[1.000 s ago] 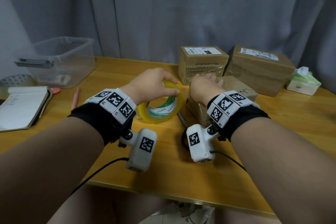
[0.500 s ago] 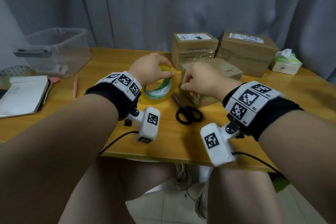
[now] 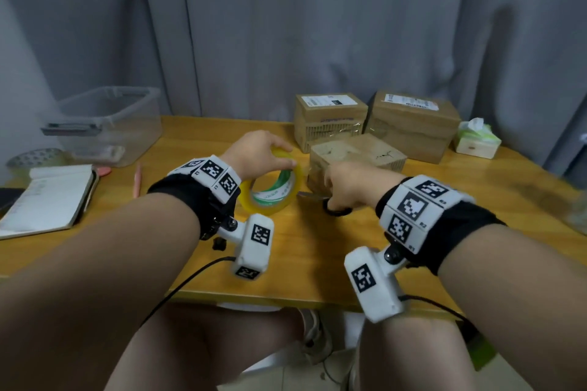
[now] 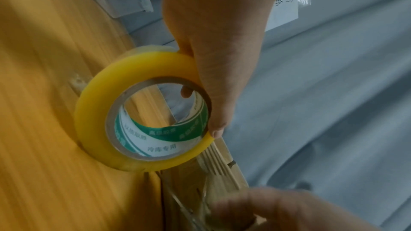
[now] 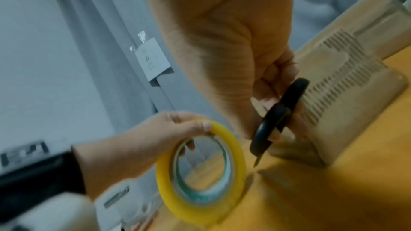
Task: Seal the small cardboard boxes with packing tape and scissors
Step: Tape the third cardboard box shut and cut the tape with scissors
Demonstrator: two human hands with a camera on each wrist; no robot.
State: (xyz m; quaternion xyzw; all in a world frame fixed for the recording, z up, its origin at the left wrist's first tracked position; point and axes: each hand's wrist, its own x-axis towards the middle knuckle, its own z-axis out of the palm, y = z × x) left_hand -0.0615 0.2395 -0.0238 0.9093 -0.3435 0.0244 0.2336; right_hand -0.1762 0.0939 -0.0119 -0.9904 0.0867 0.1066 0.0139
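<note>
The small cardboard box (image 3: 357, 157) stands on the wooden desk (image 3: 317, 263), in front of two larger cardboard boxes (image 3: 330, 119) and (image 3: 413, 124) that sit side by side at the desk's far edge. Its near left corner is just beside both hands.

The roll of packing tape (image 3: 270, 190) is yellow with a green and white printed core. It stands on edge, its lower rim on the desk, just left of the small box. The left hand (image 3: 257, 152) grips the roll at the top: in the left wrist view the thumb lies along the outer face and one fingertip shows inside the core, so the fingers (image 4: 213, 104) pinch the rim between them.

The scissors (image 5: 278, 117) have black handles. The right hand (image 3: 352, 184) holds them by the handle loops, fingers (image 5: 264, 101) curled round the loops. The blades appear closed and point down toward the desk, between the roll and the small box. Whether the tip touches the desk cannot be told. In the left wrist view a clear strip appears to run from the roll toward the right hand; blur prevents confirmation.

Further out, at the left of the desk: a pink pen (image 3: 137, 178), an open notebook (image 3: 47, 197), and a clear plastic bin (image 3: 108, 124). At the far right: a tissue pack (image 3: 476, 140). A grey curtain (image 3: 286, 25) hangs behind.
</note>
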